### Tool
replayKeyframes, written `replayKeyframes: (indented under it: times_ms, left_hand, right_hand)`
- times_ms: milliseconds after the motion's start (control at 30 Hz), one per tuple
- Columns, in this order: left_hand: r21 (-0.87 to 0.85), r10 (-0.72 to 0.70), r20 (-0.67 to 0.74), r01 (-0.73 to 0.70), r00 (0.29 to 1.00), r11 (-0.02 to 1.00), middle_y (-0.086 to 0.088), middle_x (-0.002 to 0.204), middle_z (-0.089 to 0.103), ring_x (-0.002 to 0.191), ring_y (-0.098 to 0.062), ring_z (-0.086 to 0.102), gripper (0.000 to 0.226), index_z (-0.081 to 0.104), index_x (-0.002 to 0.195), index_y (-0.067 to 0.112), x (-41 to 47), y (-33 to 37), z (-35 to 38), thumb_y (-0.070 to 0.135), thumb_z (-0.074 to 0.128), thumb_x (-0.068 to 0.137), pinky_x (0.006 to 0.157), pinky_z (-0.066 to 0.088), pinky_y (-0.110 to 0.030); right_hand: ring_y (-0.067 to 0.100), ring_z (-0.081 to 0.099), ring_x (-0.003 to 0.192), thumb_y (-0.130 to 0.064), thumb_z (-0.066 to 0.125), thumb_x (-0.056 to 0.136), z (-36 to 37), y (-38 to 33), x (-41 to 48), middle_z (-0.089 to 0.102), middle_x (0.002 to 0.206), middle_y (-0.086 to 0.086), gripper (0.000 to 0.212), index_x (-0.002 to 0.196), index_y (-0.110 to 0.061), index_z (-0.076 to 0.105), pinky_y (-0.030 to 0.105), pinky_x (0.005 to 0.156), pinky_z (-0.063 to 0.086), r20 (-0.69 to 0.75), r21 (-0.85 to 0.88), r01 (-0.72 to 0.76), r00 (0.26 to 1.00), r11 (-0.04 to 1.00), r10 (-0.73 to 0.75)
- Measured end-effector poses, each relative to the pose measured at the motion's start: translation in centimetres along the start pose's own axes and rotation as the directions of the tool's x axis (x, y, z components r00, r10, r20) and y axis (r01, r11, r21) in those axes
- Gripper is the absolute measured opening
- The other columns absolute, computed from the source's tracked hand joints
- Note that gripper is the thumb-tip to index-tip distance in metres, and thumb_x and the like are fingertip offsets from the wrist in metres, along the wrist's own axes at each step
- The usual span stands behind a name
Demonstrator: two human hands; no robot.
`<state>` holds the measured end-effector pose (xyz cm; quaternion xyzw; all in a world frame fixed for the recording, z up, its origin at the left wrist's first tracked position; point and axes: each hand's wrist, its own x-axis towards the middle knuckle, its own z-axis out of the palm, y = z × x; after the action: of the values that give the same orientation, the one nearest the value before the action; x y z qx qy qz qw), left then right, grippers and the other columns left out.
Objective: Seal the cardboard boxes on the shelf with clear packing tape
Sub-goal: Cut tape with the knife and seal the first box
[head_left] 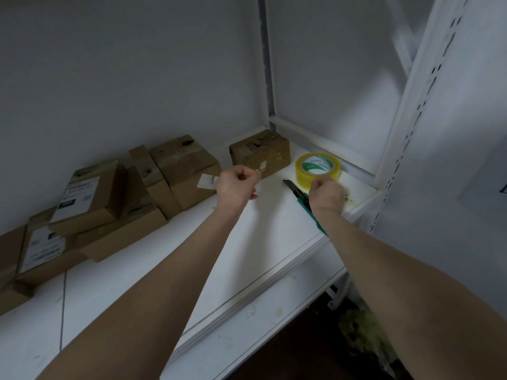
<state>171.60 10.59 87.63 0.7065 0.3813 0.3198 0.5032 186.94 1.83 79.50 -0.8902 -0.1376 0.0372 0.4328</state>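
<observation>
Head view: well left of the tape roll [318, 167], the labelled cardboard boxes [87, 196] are piled against the back wall. That leaves the front strip of the shelf [164, 270] bare, I judge for working on. Nearer the roll, a squat box [186, 171] leans on its neighbours, and a small box [260, 153] stands alone just left of the roll.

My left hand [237, 185] hovers in front of that small box. Its fingers are curled into a fist with nothing I can see inside it, though clear tape would hardly show.

A green-handled utility knife [290, 186] lies just in front of the roll, its blade end pointing at the back wall, handy for cutting. My right hand [326, 193] is curled over its handle, knuckles against the roll's near side. Whether it grips roll, knife or neither, I cannot tell.

Right of the roll, the shelf's edge and the slotted upright [411, 105] close in. The free room lies leftward, towards me.
</observation>
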Motion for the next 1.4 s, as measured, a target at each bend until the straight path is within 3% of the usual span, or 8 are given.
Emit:
replayKeyframes:
  times_ms: [233, 433, 567, 767, 867, 933, 1033, 1400]
  left_hand:
    - [0.009, 0.000, 0.024, -0.001, 1.000, 1.000, -0.004, 0.074, 0.060, 0.059, -0.010, 0.056, 0.011, 0.065, 0.083, 0.004, 0.1, -0.2, 0.4, 0.013, 0.065, 0.089, 0.052, 0.051, -0.018]
    - [0.026, 0.013, 0.040, -0.014, 0.999, 1.000, -0.002, 0.071, 0.059, 0.058, -0.009, 0.056, 0.012, 0.065, 0.082, 0.004, 0.4, -0.3, 0.5, 0.014, 0.065, 0.089, 0.053, 0.051, -0.018]
    - [0.019, 0.018, 0.046, -0.018, 0.999, 1.000, -0.002, 0.071, 0.059, 0.058, -0.010, 0.056, 0.013, 0.063, 0.079, 0.006, 0.4, -0.1, 0.9, 0.013, 0.065, 0.089, 0.054, 0.052, -0.019]
    - [0.000, 0.029, 0.051, -0.029, 0.998, 1.000, -0.003, 0.071, 0.058, 0.057, -0.011, 0.056, 0.017, 0.061, 0.073, 0.010, 0.5, 0.3, 1.4, 0.015, 0.066, 0.089, 0.055, 0.053, -0.020]
    - [0.009, 0.032, 0.053, -0.033, 0.998, 0.999, -0.007, 0.079, 0.062, 0.060, -0.011, 0.057, 0.013, 0.063, 0.078, 0.007, 0.4, 0.4, 1.6, 0.014, 0.066, 0.089, 0.055, 0.053, -0.021]
    - [0.001, 0.027, 0.051, -0.027, 0.998, 1.000, -0.011, 0.082, 0.063, 0.060, -0.013, 0.057, 0.012, 0.063, 0.079, 0.006, 0.4, 0.4, 1.6, 0.013, 0.066, 0.088, 0.055, 0.054, -0.022]
    - [-0.022, 0.017, 0.052, -0.016, 0.998, 1.000, -0.010, 0.079, 0.061, 0.059, -0.014, 0.056, 0.014, 0.061, 0.076, 0.006, 0.3, 0.4, 1.5, 0.012, 0.065, 0.088, 0.056, 0.055, -0.023]
    - [-0.065, 0.003, 0.064, 0.001, 0.998, 0.998, -0.001, 0.066, 0.056, 0.059, -0.012, 0.055, 0.014, 0.061, 0.075, 0.008, 0.5, 0.7, -0.1, 0.010, 0.064, 0.089, 0.060, 0.055, -0.025]
  right_hand:
    - [0.035, 0.060, 0.107, -0.003, 0.047, 0.096, -0.4, 0.0, 1.0, 0.065, 0.115, 0.019, 0.028, 0.115, -0.008, 0.067, 0.035, 0.080, 0.048, 0.030, -0.028, -0.011, 0.999, 1.000, 0.012]
    - [0.036, 0.058, 0.109, -0.001, 0.047, 0.096, -1.1, -0.3, 1.5, 0.060, 0.120, 0.021, 0.038, 0.133, -0.008, 0.040, 0.040, 0.084, 0.048, 0.042, -0.043, -0.018, 0.999, 0.999, 0.020]
    - [0.034, 0.059, 0.109, -0.019, 0.056, 0.097, -1.6, -0.2, 2.0, 0.062, 0.119, 0.018, 0.033, 0.128, -0.007, 0.053, 0.035, 0.084, 0.048, 0.096, -0.147, -0.026, 0.995, 0.989, 0.040]
    - [0.031, 0.060, 0.108, -0.025, 0.054, 0.098, -2.5, -0.3, 2.5, 0.064, 0.120, 0.016, 0.033, 0.122, -0.006, 0.064, 0.030, 0.083, 0.047, 0.122, -0.057, -0.089, 0.988, 0.994, 0.095]
    - [0.029, 0.060, 0.104, -0.045, 0.059, 0.092, -3.2, -0.8, 1.3, 0.060, 0.115, 0.008, 0.045, 0.119, -0.011, 0.054, 0.035, 0.080, 0.049, 0.157, -0.239, 0.082, 0.987, 0.967, -0.044]
    - [0.026, 0.059, 0.102, -0.058, 0.063, 0.082, -3.6, -1.3, 0.1, 0.057, 0.106, 0.003, 0.053, 0.113, -0.019, 0.048, 0.032, 0.075, 0.043, 0.337, -0.426, 0.214, 0.939, 0.879, -0.066]
    - [0.027, 0.056, 0.111, -0.046, 0.063, 0.083, -3.5, -1.4, -1.2, 0.056, 0.119, 0.005, 0.056, 0.125, -0.015, 0.041, 0.032, 0.076, 0.040, 0.479, -0.566, 0.321, 0.878, 0.759, -0.014]
    - [0.029, 0.058, 0.113, -0.041, 0.059, 0.093, -1.3, -2.5, -2.2, 0.059, 0.121, 0.010, 0.044, 0.121, -0.008, 0.050, 0.031, 0.074, 0.040, 0.363, -0.429, 0.219, 0.930, 0.876, -0.055]
